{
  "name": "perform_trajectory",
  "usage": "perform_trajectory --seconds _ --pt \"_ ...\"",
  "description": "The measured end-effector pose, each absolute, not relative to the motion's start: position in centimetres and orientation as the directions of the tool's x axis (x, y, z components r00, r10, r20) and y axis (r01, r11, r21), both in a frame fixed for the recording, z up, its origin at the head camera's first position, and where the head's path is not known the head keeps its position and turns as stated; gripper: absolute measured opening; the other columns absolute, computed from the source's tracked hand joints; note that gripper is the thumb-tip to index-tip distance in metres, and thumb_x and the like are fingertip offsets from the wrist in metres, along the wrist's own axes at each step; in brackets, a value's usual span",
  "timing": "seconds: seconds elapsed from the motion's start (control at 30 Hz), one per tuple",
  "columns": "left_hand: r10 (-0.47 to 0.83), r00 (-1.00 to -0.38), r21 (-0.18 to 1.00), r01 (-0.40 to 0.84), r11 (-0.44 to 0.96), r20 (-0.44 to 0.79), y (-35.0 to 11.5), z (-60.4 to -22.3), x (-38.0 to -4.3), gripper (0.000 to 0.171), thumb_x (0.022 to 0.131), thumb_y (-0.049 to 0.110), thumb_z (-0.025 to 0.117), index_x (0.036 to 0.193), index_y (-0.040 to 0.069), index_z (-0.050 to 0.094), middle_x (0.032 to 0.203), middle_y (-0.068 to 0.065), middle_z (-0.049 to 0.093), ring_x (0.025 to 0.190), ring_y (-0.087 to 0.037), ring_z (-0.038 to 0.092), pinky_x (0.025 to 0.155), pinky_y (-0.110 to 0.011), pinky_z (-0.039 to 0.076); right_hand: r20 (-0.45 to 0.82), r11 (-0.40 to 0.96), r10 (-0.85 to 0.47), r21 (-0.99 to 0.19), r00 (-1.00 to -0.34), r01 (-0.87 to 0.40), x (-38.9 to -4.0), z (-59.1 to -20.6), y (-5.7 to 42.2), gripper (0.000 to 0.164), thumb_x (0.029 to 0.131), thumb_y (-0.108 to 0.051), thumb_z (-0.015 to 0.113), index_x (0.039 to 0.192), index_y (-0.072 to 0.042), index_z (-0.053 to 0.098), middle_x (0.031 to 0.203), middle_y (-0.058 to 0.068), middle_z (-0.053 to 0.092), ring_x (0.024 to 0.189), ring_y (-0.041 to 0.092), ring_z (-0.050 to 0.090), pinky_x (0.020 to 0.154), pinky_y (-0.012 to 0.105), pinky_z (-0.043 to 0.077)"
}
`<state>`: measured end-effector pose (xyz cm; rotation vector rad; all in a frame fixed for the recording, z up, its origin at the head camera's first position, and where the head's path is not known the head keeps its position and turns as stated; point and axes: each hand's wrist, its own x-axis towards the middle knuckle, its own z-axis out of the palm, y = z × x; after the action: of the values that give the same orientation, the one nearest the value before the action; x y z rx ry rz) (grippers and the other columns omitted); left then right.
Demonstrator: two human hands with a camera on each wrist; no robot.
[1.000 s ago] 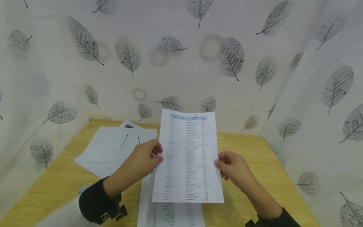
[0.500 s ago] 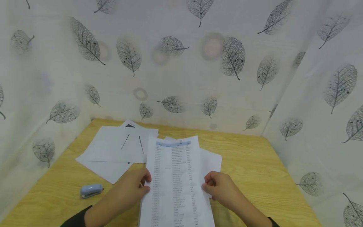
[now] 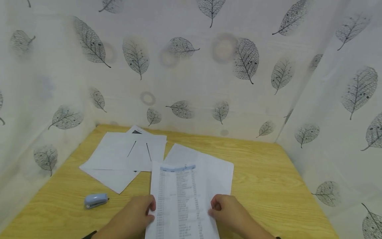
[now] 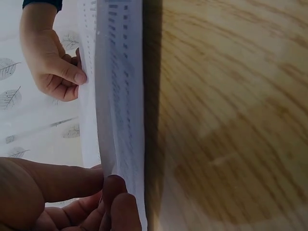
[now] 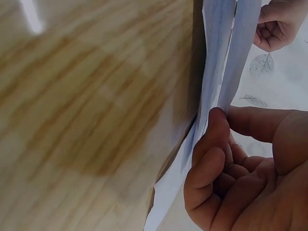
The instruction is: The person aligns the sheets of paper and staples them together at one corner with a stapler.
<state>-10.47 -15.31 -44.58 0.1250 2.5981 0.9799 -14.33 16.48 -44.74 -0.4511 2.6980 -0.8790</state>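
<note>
A printed sheet [image 3: 180,205] with a blue header band and columns of small text lies low in the head view, between both hands. My left hand [image 3: 135,212] pinches its left edge between thumb and fingers, and my right hand [image 3: 226,210] pinches the right edge. In the left wrist view, the sheet [image 4: 103,96] is seen edge-on, close over the table, with more printed paper [image 4: 127,86] under it. From the right wrist, my thumb and forefinger grip the edge of the sheet [image 5: 243,53], with other paper layers [image 5: 219,43] beside it.
Blank-backed white sheets [image 3: 219,171] lie just beyond the held one. More overlapping papers [image 3: 116,151], one with two dark lines, lie at the back left. A light-blue stapler [image 3: 96,200] sits left of my left hand. Leaf-patterned curtains [image 3: 191,76] enclose the wooden table [image 3: 265,176].
Both hands have brought the printed sheet down and toward me, over the printed paper below. The stapler and the white sheets behind have come into view.
</note>
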Motion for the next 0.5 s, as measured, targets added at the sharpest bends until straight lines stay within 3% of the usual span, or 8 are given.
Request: perform_trajectory --seconds 0.5 --pt "0.152 -0.901 0.508 -0.084 0.857 -0.405 -14.2 -46.0 -10.1 0.02 0.084 0.014 0.08 0.089 0.017 0.061 0.08 0.003 0.06 0.074 -0.017 0.056 0.071 -0.044 0.052 -0.217 0.859 -0.304 -0.483 -0.927 -0.169 -14.4 -46.0 16.0 0.017 0.083 -0.026 0.081 0.082 -0.018 0.065 0.073 -0.01 0.062 0.068 0.01 0.055 0.062 0.034 0.046"
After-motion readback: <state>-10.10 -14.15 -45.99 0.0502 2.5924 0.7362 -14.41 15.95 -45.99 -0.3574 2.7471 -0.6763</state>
